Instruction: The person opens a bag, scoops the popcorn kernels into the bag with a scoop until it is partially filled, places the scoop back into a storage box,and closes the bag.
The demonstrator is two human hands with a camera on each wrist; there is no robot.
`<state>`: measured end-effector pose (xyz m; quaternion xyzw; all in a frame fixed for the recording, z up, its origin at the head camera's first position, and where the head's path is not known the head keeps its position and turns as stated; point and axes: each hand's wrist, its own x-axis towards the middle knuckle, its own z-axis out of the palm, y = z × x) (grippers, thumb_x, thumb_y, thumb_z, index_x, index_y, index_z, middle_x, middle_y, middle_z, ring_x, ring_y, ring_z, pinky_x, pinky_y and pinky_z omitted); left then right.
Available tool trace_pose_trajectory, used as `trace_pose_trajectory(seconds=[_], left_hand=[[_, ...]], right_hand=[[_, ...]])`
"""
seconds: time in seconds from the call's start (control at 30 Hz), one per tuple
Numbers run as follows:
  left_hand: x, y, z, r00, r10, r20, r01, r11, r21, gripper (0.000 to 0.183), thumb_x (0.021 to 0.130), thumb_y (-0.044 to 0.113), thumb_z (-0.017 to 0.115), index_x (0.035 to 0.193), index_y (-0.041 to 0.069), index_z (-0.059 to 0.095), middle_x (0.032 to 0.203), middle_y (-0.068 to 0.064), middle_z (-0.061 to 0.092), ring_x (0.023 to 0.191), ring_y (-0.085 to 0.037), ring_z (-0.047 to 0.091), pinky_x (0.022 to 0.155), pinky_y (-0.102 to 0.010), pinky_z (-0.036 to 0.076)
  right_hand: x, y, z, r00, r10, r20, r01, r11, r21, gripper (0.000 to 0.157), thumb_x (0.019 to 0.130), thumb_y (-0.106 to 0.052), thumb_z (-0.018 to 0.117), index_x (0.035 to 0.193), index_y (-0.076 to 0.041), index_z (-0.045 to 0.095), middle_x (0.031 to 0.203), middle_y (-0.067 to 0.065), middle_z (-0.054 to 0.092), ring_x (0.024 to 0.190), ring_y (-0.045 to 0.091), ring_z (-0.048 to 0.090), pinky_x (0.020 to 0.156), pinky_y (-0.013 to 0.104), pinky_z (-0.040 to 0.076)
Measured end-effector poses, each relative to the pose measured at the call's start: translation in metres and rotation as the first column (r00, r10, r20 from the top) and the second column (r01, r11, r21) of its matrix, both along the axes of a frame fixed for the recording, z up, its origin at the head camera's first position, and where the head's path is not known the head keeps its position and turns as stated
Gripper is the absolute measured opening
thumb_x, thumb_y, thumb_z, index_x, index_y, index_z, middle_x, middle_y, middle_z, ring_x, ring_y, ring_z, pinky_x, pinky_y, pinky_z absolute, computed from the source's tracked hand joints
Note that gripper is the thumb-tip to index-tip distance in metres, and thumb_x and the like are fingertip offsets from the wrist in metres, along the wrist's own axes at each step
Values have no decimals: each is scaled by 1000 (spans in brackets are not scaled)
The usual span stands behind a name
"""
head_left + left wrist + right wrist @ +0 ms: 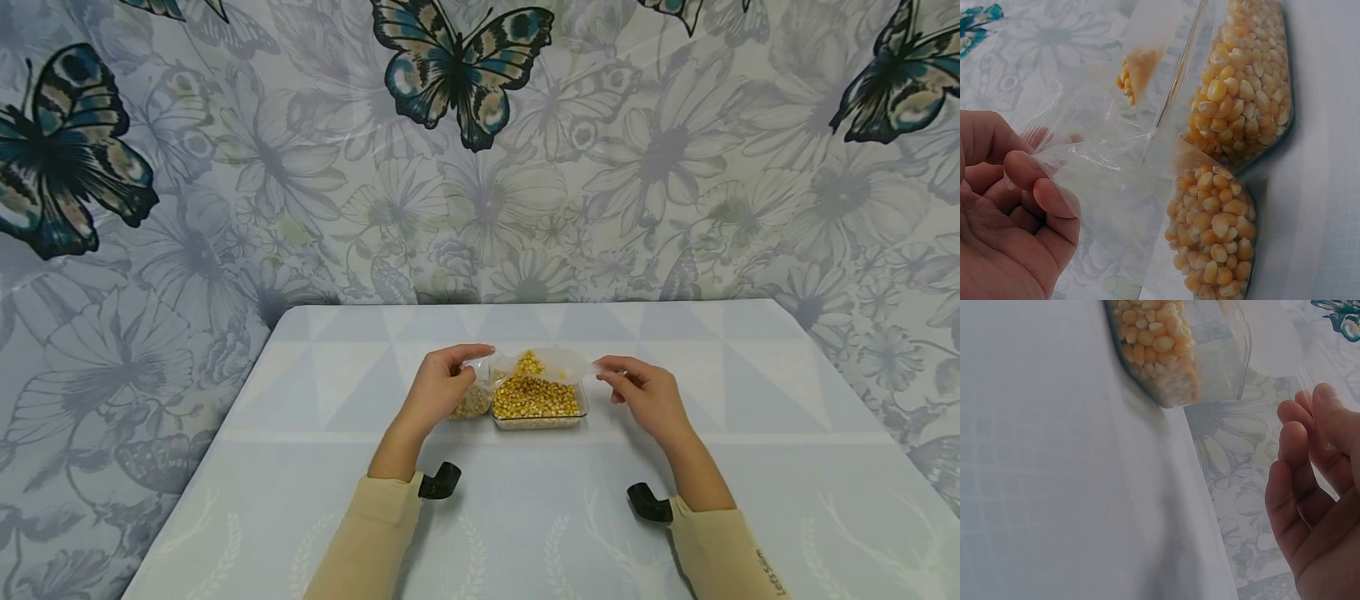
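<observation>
As I look down through the head camera, two beige sleeves (pixel 367 533) with curved black wrist mounts (pixel 441 481) reach over the pale table (pixel 525 517) printed with grey-blue triangles. Beyond the cuffs, the person's left hand (pixel 441 382) curls thumb and forefinger together on the upper edge of a clear plastic zip bag (pixel 1110 178), its bottom filled with yellow corn kernels (pixel 1210 237). Opposite, the right hand (pixel 648 396) pinches one end of a whitish, translucent piece of thin plastic (pixel 566 363) between thumb and forefinger, the other fingers loosely bent. Between the hands, just beside the bag, a rectangular clear glass container (pixel 538 423) sits on the table, holding loose yellow kernels (pixel 532 400). Above its far side extends the translucent piece, with a small clump of kernels (pixel 529 363) on or in it; I can't tell which. Farthest off, past the table's edge, I see a grey floral backdrop (pixel 645 217) bearing teal-and-cream butterflies (pixel 455 71).
</observation>
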<state>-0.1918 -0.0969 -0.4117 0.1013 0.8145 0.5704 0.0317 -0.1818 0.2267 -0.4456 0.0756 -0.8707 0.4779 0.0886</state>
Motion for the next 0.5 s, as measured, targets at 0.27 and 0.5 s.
trace_pose_trajectory(seconds=[0.27,0.5], left_hand=[[-1,0,-1,1000,-7,2,7,1000,13,44,96,2,49,124,27,71,134,4,65,39,-9,22,41,-25,26],[0,1,-1,1000,-3,2,3,1000,9,44,96,3,49,126,25,71,135,2,65,42,-11,23,42,-24,26]], right_hand=[[1,0,6,999,-48,-22,48,999,-19,23,96,-20,66,116,-12,74,94,22,73,62,5,62,56,29,53],[2,1,8,996,-71,-47,70,997,-19,22,97,-19,64,116,-11,74,98,22,73,61,6,62,52,24,49]])
